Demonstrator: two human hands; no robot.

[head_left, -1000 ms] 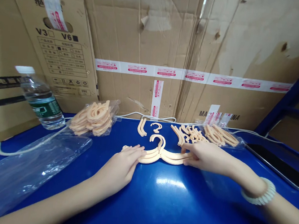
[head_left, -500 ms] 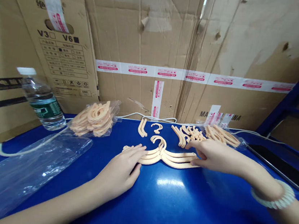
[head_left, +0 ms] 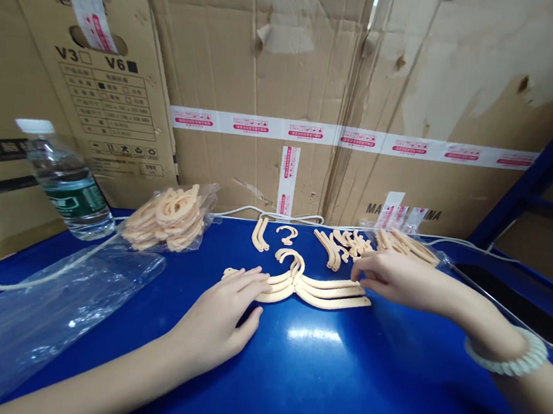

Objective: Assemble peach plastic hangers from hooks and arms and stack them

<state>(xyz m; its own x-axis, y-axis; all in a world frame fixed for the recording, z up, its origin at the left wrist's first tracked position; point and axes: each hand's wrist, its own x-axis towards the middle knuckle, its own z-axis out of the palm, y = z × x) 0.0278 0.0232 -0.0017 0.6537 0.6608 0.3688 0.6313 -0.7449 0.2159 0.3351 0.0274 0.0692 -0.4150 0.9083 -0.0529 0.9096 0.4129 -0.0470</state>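
Observation:
Several cream-coloured plastic clothes hangers (head_left: pixel 328 301) lie one behind another in the middle of the blue table, hooks pointing away from me. Across their left arms rests my left hand (head_left: pixel 229 305), open, its fingers stretched out over them and hiding part of the ends. My right hand (head_left: pixel 382 274) is at the right ends, fingers curled down and closed at the tip of a rear hanger. Behind them lie two loose hanger arms (head_left: pixel 260 234) and loose hooks (head_left: pixel 287 235). More loose arms (head_left: pixel 326 248) and a heap of small pieces (head_left: pixel 353 242) sit near my right hand.
At the left are a bagged pile of hanger parts (head_left: pixel 167 217), a water bottle (head_left: pixel 70 188) and a flat clear plastic bag (head_left: pixel 56 314). Another bagged bundle (head_left: pixel 410 245) and a black phone (head_left: pixel 516 304) are at right. Cardboard (head_left: pixel 241 169) and a white cable (head_left: pixel 235 214) border the back.
My right hand has lifted slightly and drawn back from the front hanger's right end, which now shows. My left hand stays on the hangers. The view has shifted slightly.

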